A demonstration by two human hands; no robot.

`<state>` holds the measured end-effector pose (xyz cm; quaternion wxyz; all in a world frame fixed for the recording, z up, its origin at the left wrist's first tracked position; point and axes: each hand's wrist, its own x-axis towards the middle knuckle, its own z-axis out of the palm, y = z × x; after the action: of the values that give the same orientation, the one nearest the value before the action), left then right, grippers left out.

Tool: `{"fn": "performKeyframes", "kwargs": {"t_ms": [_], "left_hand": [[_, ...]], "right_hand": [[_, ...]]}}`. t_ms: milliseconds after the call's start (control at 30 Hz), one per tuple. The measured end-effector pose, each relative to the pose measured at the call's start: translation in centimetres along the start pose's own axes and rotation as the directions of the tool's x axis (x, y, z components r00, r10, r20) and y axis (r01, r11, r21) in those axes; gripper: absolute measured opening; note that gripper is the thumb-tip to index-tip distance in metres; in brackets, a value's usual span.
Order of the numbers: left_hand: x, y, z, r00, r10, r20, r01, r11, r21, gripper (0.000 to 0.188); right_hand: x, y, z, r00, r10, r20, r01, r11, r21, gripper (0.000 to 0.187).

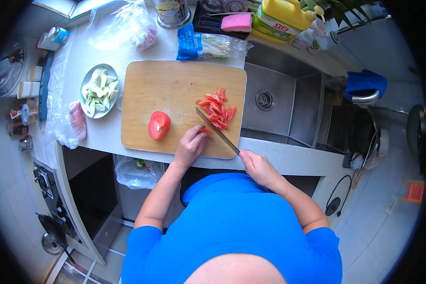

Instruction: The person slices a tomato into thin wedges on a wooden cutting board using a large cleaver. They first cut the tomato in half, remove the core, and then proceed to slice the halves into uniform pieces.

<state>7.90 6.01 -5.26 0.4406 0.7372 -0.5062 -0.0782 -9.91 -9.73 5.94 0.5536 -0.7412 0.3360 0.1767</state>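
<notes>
Cutting board [161, 90], bent left fingers [195, 134] beside knife [217, 130]

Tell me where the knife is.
In the head view, the knife is in the right hand, its blade over the right half of the cutting board, between the tomato pieces and the left hand.

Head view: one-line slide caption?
Right hand holds a knife beside tomato pieces on a cutting board, left hand close to the blade.
</notes>
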Motion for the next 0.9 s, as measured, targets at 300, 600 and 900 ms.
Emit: {"fn": "performKeyframes", "kwargs": {"t_ms": [300, 600, 900], "left_hand": [[0.0, -0.3, 0.8, 0.997, -0.078, -0.03, 0.075, 0.995, -0.068, 0.018], [0.1, -0.8, 0.7, 0.997, -0.036, -0.064, 0.032, 0.997, -0.067, 0.018], [-0.9, -1.1, 1.1, 0.993, -0.113, -0.04, 0.111, 0.993, -0.031, 0.021]], "right_hand": [[0.0, -0.5, -0.8, 0.998, -0.014, 0.054, 0.015, 1.0, -0.007, 0.042], [0.6, -0.4, -1.4, 0.993, -0.066, 0.093, 0.072, 0.996, -0.056, 0.037], [2.9, 0.2, 1.4, 0.957, -0.289, -0.003, 0.275, 0.912, -0.305, 0.037]]}}
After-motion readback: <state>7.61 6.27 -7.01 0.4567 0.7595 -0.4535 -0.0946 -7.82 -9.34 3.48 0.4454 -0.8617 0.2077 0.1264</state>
